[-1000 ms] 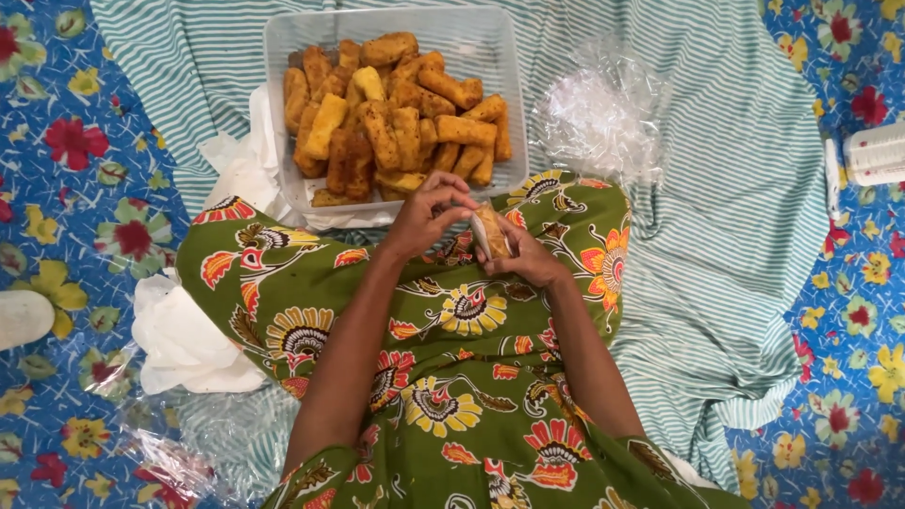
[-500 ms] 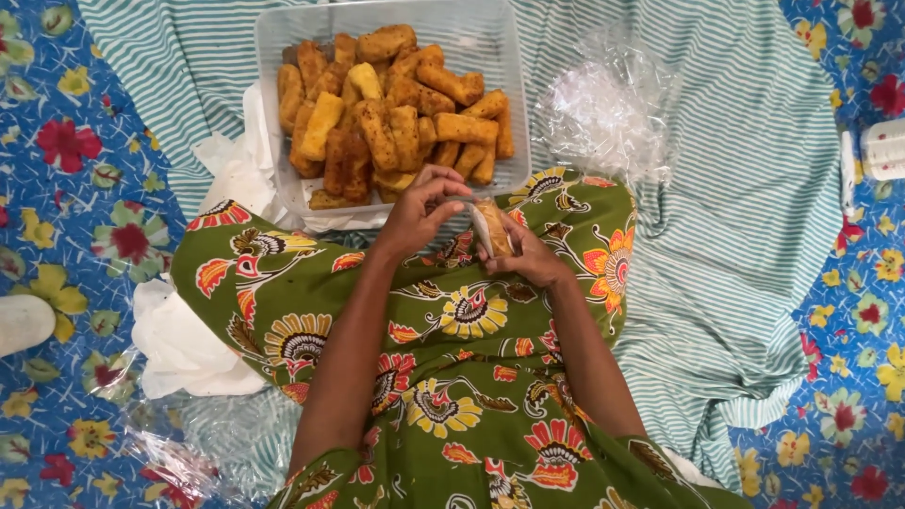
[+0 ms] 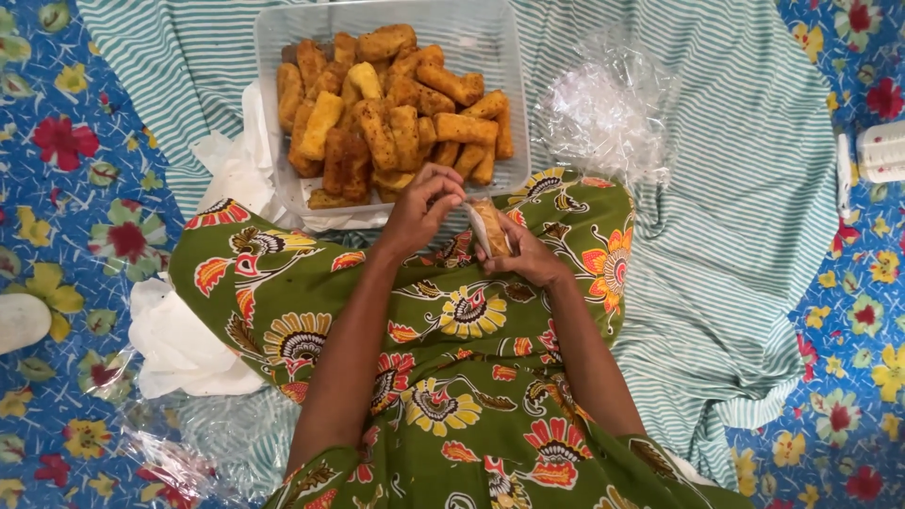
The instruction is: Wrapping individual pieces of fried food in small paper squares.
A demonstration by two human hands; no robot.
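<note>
Left hand: over my lap, fingers pinched together at the top end of the fried roll; grip closed on its thin wrapper edge, as far as I can make out.
Right hand: cupped under and around the fried roll, holding it upright-tilted; grip closed on the roll.
Fried roll: between both hands, just in front of the near rim of the tray, above my knees; pale wrapper shows along its left side.
Change: against the picture a second ago, my hands sit in nearly the same place; the left fingers have drawn in closer to the roll's top. I judge the wrapping of this one piece to be in hand, not finished.
Tray: clear plastic, rectangular, heaped with golden-brown fried sticks; touching my knees at its near edge. White paper pokes out from beneath its left side.
Plastic wraps: crumpled clear pile, right of the tray, well apart from my hands.
White cloth: bunched beside my left thigh.
Surface: I sit on the floor; green-and-white striped cloth under the tray, blue flowered sheet around it.
Room: nothing beyond the floor coverings shows; a white object at the right edge, too cut off to identify.
</note>
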